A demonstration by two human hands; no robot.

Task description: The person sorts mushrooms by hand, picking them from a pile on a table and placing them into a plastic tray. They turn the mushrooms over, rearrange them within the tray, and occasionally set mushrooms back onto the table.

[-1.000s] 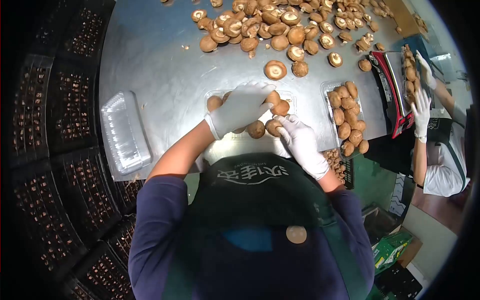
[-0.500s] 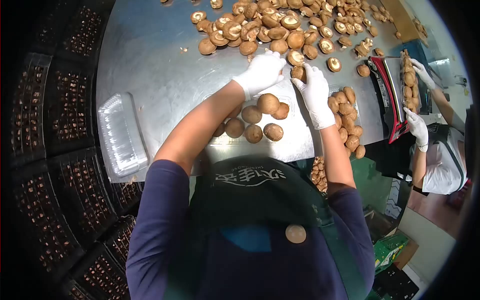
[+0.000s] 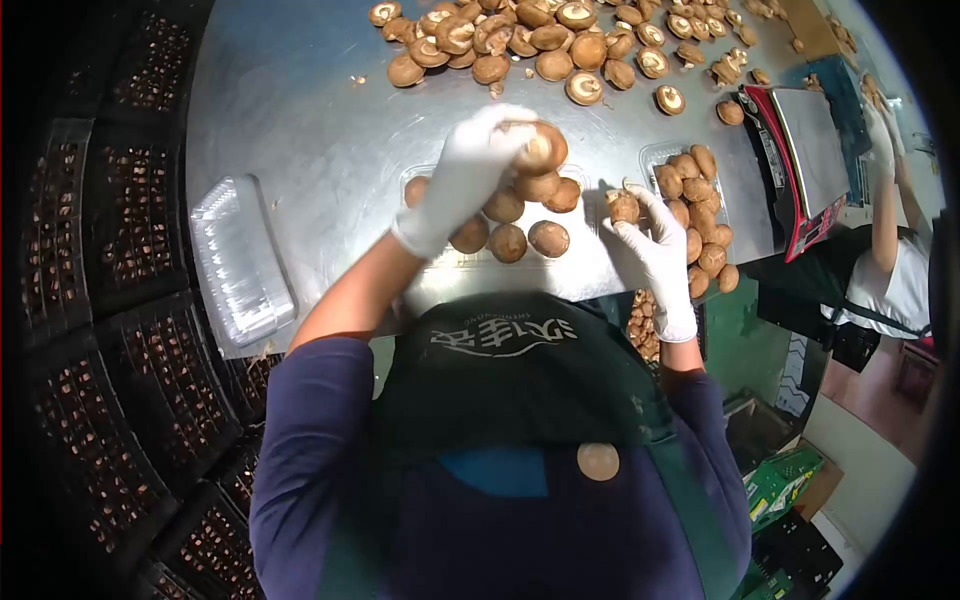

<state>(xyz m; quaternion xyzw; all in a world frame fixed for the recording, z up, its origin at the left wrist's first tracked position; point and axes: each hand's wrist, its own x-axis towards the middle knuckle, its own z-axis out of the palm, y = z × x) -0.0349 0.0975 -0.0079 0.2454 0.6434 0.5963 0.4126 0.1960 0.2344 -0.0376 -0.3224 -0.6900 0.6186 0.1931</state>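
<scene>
My left hand [image 3: 465, 172], in a white glove, is closed around a brown shiitake mushroom [image 3: 545, 148], its pale underside partly showing. It hangs above a clear plastic tray [image 3: 412, 172] that holds several mushrooms [image 3: 507, 243], caps up. To the right of that tray, my gloved right hand [image 3: 658, 262] grips another shiitake mushroom [image 3: 623, 207] between thumb and fingers. Close beside this hand stands a second clear tray [image 3: 652, 152], filled with mushrooms [image 3: 697, 205].
A heap of loose mushrooms [image 3: 500, 40] covers the far side of the metal table [image 3: 310, 130]. Clear trays [image 3: 240, 260] lie at left, near dark crates [image 3: 140, 230] of mushrooms. At right are a red scale [image 3: 808, 150] and a co-worker's gloved hands [image 3: 880, 130].
Both my hands have drawn back from the heap, each with a mushroom: the left over the tray, the right lower beside it. The co-worker's hands and the filled pack have left the scale.
</scene>
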